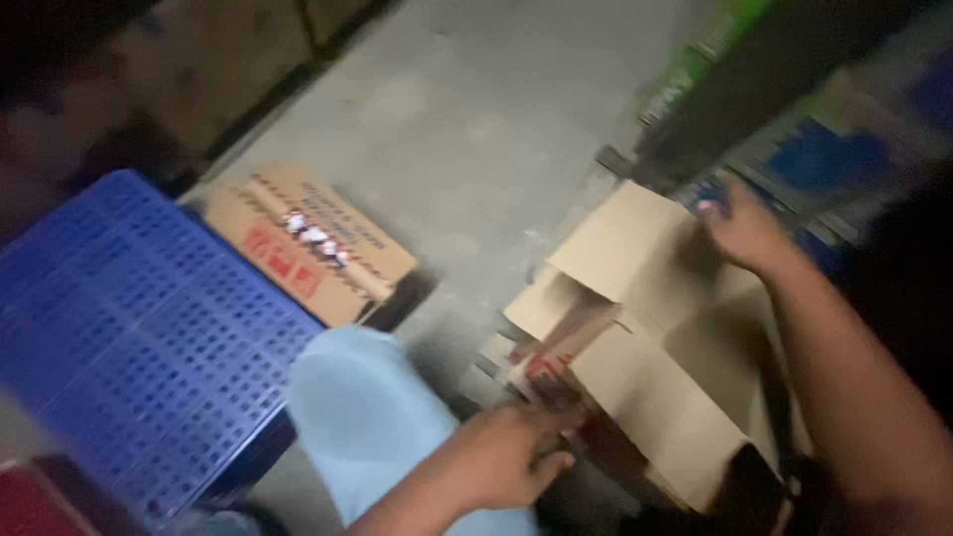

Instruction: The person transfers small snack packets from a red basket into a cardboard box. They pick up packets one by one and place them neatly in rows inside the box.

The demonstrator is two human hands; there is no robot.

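A blue crate (pixel 129 337) stood at the left, a flat printed carton (pixel 313 243) beside it on the floor (pixel 476 119). The left hand (pixel 506 457), fingers curled, gripped the open cardboard box's (pixel 645 387) near flap; the right hand (pixel 745 228) pressed its far flap, fingers blurred, grip unclear.

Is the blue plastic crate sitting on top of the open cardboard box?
No, the blue plastic crate sits on the floor at the left, well apart from the open cardboard box by the hands.
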